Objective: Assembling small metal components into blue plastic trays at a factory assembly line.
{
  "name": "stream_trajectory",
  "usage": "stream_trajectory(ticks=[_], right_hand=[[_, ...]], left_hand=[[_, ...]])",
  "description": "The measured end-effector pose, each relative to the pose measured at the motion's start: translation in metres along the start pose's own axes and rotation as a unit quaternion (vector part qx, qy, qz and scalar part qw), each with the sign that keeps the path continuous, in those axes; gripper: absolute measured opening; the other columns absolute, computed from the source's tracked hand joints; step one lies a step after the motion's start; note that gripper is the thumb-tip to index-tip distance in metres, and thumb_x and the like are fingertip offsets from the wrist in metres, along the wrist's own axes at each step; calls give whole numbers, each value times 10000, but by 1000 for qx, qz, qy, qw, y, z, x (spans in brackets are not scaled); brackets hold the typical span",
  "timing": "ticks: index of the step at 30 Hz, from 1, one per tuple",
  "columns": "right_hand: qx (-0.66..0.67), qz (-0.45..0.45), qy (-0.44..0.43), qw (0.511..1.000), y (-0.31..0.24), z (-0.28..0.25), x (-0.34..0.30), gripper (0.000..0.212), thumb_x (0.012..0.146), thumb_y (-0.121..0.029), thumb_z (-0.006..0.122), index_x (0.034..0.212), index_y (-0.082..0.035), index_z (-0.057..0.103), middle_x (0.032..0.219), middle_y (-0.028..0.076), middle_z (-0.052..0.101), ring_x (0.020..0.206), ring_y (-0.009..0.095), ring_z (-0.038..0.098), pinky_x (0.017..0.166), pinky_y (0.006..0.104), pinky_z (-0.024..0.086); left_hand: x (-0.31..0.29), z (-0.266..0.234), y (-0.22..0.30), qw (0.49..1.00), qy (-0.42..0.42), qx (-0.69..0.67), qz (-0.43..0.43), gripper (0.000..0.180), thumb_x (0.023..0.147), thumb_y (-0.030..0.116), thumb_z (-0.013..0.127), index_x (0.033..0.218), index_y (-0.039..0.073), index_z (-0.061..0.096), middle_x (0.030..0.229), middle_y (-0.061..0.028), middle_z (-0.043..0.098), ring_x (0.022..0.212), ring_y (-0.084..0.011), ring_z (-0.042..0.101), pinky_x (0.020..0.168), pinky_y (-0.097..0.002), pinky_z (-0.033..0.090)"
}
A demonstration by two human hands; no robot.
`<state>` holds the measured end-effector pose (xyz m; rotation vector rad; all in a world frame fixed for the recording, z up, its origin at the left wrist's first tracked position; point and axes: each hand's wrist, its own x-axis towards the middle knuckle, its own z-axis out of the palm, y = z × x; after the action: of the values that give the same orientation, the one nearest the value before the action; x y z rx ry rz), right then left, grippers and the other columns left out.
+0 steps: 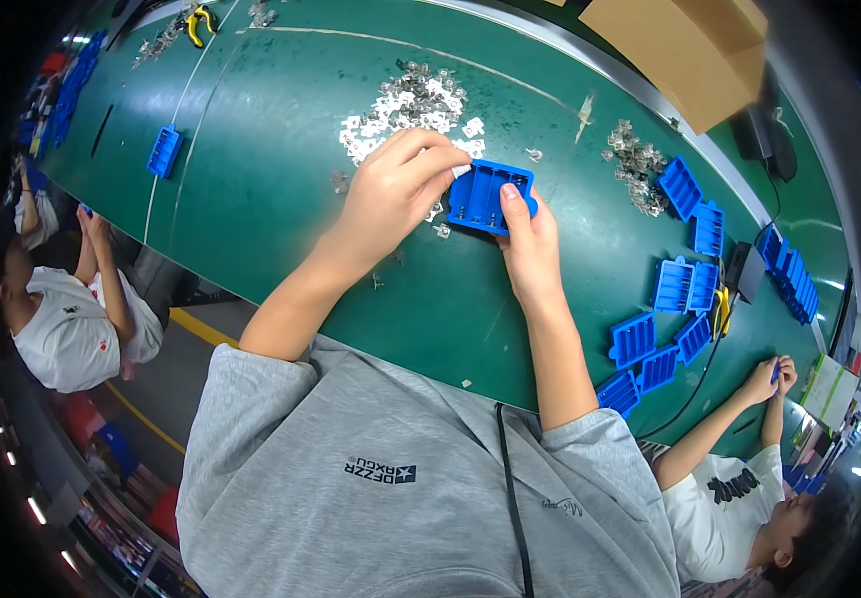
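One blue plastic holder [490, 196] sits between two hands — left hand [397, 189], right hand [530, 244]. One more blue holder [164, 151] lies alone at the left, roughly nine others [675, 284] cluster at the right. Two heaps of small metal clips [410, 110] — the second [633, 159] greyer. One cardboard box [685, 50]. One yellow-handled pliers [198, 22].

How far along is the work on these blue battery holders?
A batch of blue holders already lies stacked to the right; whether those are finished can't be told. In hand: the left hand and right hand hold one blue holder. A large pile of metal clips remains.
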<state>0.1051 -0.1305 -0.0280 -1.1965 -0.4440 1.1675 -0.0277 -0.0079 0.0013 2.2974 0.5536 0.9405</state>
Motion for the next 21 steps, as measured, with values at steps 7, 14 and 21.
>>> stream_trajectory(ticks=[7,14,21], right_hand=[[17,-10,-1,1000,3,0,-1,355,987,-286,525,1172,16,543,1018,28,620,913,68,553,829,234,456],[8,-62,-2,998,-1,4,-8,442,975,-310,547,1258,26,492,1155,66,559,1045,113,521,925,276,429],[-77,-144,-17,986,-6,9,-16,487,961,-328,575,1279,23,466,1162,63,531,1041,119,489,933,273,405]], left_hand=[[-6,3,5,919,-55,-293,-258,240,902,79,622,1132,16,605,1055,-73,627,905,-143,603,747,-266,494],[-7,2,11,855,-117,-391,-320,354,980,278,541,1201,1,524,1045,-37,577,953,-99,543,841,-269,457],[-8,2,16,874,-97,-396,-265,345,980,316,503,1162,26,552,1169,-78,574,1126,-170,520,977,-319,397]])
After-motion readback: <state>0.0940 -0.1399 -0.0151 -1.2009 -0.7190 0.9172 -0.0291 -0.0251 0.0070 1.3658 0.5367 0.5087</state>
